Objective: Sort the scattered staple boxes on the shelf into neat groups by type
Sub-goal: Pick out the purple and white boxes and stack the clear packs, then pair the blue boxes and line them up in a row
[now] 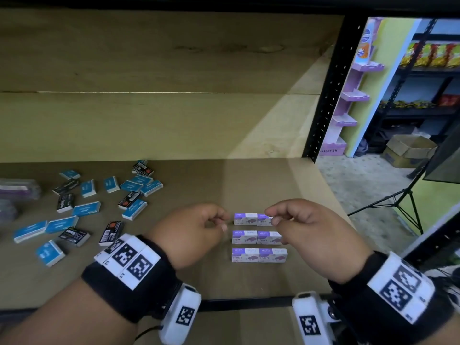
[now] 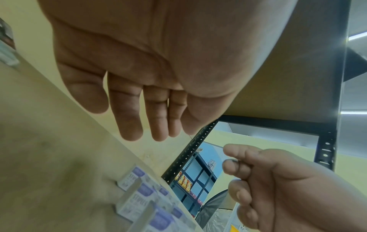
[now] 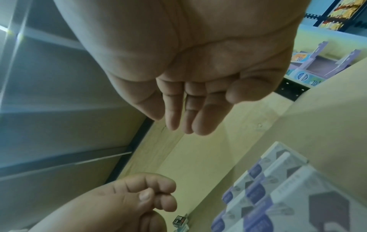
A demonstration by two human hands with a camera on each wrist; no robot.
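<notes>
Purple-and-white staple boxes (image 1: pixel 258 236) stand in three tidy rows of two on the wooden shelf (image 1: pixel 249 185), right of centre; the wrist views show them too (image 2: pixel 139 199) (image 3: pixel 278 188). Blue staple boxes (image 1: pixel 86 209) and black staple boxes (image 1: pixel 65 202) lie scattered and mixed at the left. My left hand (image 1: pixel 219 220) hovers just left of the top purple row, fingers loosely curled, holding nothing (image 2: pixel 139 109). My right hand (image 1: pixel 271 215) hovers over the top right purple box, palm empty, fingers relaxed (image 3: pixel 188 102).
Clear plastic packs (image 1: pixel 20 189) sit at the far left of the shelf. A black perforated upright (image 1: pixel 331 90) bounds the shelf on the right, with a tripod (image 1: pixel 403 202) on the floor beyond. The black front rail (image 1: pixel 249 303) runs below my wrists.
</notes>
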